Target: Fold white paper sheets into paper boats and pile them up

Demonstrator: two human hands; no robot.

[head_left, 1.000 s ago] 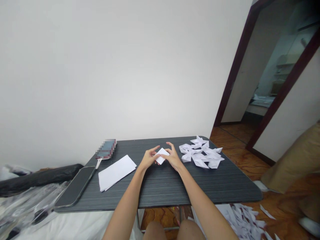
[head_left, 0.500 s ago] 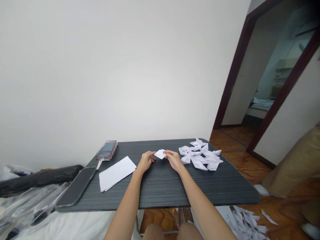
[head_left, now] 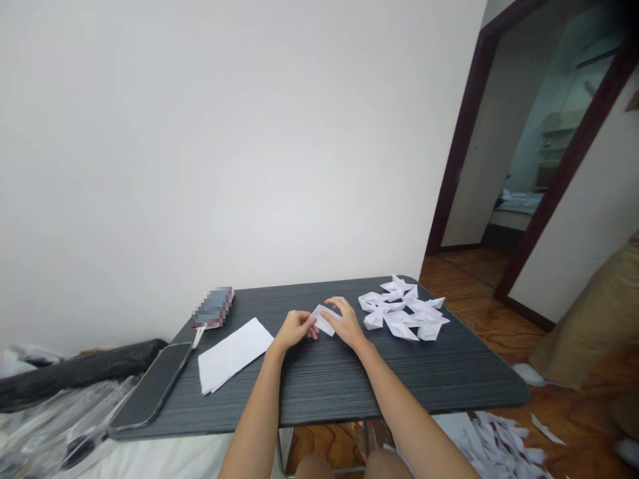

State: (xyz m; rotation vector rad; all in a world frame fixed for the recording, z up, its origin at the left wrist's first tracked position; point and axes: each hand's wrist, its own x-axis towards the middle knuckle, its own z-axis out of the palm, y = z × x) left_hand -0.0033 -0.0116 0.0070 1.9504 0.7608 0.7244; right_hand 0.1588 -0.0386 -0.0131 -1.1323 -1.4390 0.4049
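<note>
1. A small folded piece of white paper (head_left: 323, 324) sits between the two hands, over the middle of the dark, wood-grained surface (head_left: 324, 392).
2. The left hand (head_left: 298, 327) has its grip together, thumb and fingertips pinching the paper's left corner.
3. The right hand (head_left: 348, 324) lays its thumb across the paper's right part, index finger arched above the far side; I cannot tell whether its grip is clamped, since the other fingers are partly hidden.
4. Right of the hands, toward the far right corner, lies a cluster of folded paper boats (head_left: 402, 330), some touching.
5. On the left lie white paper sheets (head_left: 232, 356) (their edges slightly out of line), with a dark-screened smartphone (head_left: 152, 389) at the near left edge and a pixelated object (head_left: 213, 307) farther back.
6. Below, at the near right, more white paper pieces (head_left: 499, 442) are heaped beside a person's tan trouser leg (head_left: 584, 326).
</note>
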